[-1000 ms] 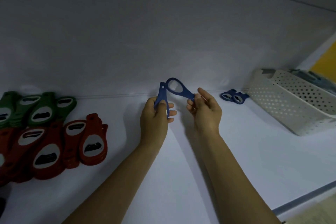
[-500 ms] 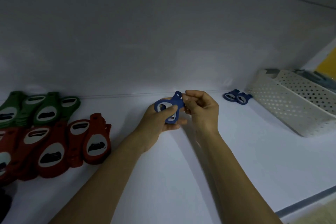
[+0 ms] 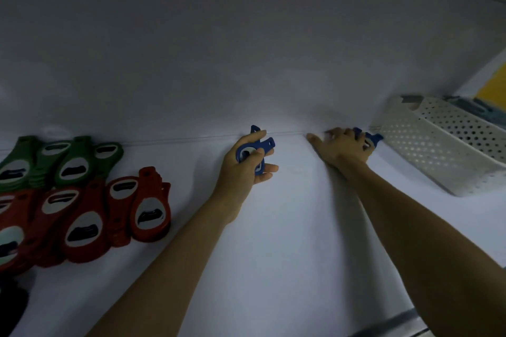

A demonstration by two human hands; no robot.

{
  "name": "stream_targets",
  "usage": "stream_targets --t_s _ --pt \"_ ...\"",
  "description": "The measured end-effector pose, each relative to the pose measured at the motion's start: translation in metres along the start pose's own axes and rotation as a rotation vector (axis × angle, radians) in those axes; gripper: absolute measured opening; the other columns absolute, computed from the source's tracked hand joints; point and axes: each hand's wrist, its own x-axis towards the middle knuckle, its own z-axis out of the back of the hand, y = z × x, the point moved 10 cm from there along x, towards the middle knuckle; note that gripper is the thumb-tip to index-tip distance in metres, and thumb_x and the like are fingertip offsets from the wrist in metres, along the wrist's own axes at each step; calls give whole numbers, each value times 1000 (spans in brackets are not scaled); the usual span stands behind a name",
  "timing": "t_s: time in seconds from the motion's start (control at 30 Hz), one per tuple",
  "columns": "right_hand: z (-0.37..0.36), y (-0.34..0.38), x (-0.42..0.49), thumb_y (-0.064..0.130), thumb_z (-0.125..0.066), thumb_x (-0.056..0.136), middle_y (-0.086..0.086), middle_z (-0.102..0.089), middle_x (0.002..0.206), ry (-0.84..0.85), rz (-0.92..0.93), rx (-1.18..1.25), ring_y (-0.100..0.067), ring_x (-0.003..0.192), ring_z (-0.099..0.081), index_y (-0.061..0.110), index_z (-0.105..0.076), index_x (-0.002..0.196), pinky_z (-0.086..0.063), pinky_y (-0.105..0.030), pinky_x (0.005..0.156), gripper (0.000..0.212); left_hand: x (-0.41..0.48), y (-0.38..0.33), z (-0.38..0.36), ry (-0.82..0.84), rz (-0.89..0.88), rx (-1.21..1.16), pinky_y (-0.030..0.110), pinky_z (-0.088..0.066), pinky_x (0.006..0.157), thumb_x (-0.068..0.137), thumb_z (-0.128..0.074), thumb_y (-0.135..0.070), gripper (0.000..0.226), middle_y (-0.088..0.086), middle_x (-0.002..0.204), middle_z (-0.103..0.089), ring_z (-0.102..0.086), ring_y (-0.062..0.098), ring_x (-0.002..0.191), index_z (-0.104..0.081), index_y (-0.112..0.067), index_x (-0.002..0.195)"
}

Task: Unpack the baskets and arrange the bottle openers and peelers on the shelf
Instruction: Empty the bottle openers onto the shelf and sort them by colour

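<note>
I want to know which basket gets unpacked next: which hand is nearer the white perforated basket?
The right. The right hand lies over the loose blue openers just left of the basket; the left hand, gripping another blue pair, is farther left, mid-shelf.
</note>
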Motion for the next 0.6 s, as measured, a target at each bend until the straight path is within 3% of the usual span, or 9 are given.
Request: stream_targets --t_s 0.17,0.3,0.43,0.6 --pt "14 -17 5 61 -44 83 -16 -37 142 -141 -62 90 -38 133 -30 22 -50 131 -24 -50 107 62 0 0 1 -2 -14 27 22 -56 64 99 -45 -12 23 -1 100 -68 -71 13 73 -63 -27 99" --pt "-2 -26 12 64 -40 84 -13 -30 148 8 -52 84 -39 137 -24 30 -42 137 -16 -55 110 62 0 0 2 -19 -19 47 22 -56 64 98 -47 -17 20 -6 93 -70 -72 13 73 -63 -28 95" --pt "3 -22 12 55 -46 84 -17 -38 141 7 -8 137 -41 126 -37 25 -46 135 -29 -47 106 60 2 2 1 -32 12 8 24 -57 66 98 -44 -24 19 -9 89 -71 -71 11 73 -63 -25 95" --pt "0 -4 -5 49 -46 86 -16 -38 141 -7 83 163 -39 128 -34 19 -46 135 -32 -44 105 58 4 5 3 -46 44 -77 29 -56 71 100 -34 -28 30 -12 78 -74 -71 9 69 -64 -22 94"
